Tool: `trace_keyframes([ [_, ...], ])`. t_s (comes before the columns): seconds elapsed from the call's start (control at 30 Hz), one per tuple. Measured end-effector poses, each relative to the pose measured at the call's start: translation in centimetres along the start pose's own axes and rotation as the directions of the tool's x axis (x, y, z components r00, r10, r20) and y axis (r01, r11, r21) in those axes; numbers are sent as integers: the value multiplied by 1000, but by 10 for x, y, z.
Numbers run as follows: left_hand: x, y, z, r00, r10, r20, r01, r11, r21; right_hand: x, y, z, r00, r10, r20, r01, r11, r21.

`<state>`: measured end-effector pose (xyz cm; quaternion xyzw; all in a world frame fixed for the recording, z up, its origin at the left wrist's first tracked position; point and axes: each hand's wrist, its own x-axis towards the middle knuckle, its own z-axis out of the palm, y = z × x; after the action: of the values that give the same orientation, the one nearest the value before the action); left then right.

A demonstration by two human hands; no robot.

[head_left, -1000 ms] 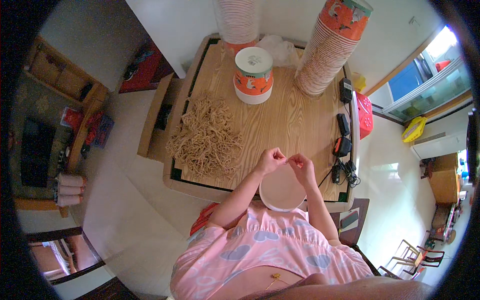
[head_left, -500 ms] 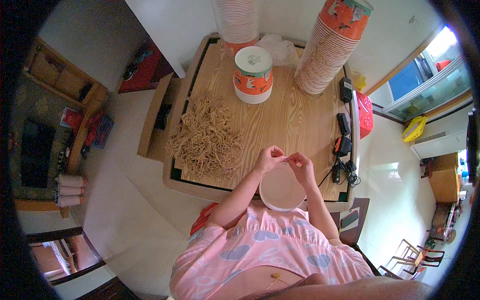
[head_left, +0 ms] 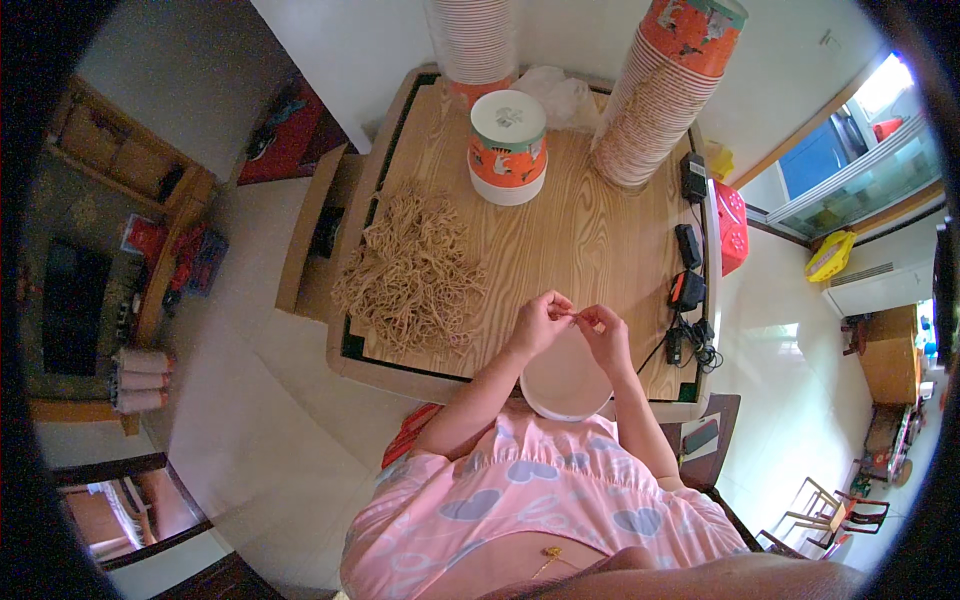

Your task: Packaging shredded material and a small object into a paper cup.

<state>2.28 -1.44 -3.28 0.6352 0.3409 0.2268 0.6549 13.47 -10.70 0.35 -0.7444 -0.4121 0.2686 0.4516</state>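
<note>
My left hand [head_left: 545, 322] and my right hand [head_left: 604, 332] meet fingertip to fingertip at the far rim of a white paper tub [head_left: 566, 383]. Both are closed in a pinch; whatever is between the fingertips is too small to make out. The tub rests by the table's near edge, against my body, its pale inside facing up. Left of my hands lies a tangled heap of tan cords [head_left: 412, 275]. Beyond them, an orange and green patterned tub [head_left: 508, 150] stands upside down over a white one.
Two tall stacks of tubs, one at the back [head_left: 470, 45] and one leaning at the right [head_left: 655, 100], stand on the wooden table [head_left: 570, 235]. A crumpled clear bag [head_left: 556, 98] sits between them. Black adapters with cables [head_left: 686, 290] line the right edge.
</note>
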Motion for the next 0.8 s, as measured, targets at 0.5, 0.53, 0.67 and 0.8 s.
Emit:
trace_keyframes([
  [0.5,-2,6,3,1000,-10,-29,11,999,33,1,8,1,1000,23,-11,-23,1000,17],
  [0.53,-2,6,2,999,43,-32,-41,996,76,1,7,1,1000,23,-10,-23,1000,17],
  [0.67,-3,5,3,991,124,-53,-116,984,134,1,6,0,999,44,6,-44,999,25],
  [0.8,-1,2,5,990,131,-58,-118,975,188,0,12,0,999,47,16,-47,998,31],
])
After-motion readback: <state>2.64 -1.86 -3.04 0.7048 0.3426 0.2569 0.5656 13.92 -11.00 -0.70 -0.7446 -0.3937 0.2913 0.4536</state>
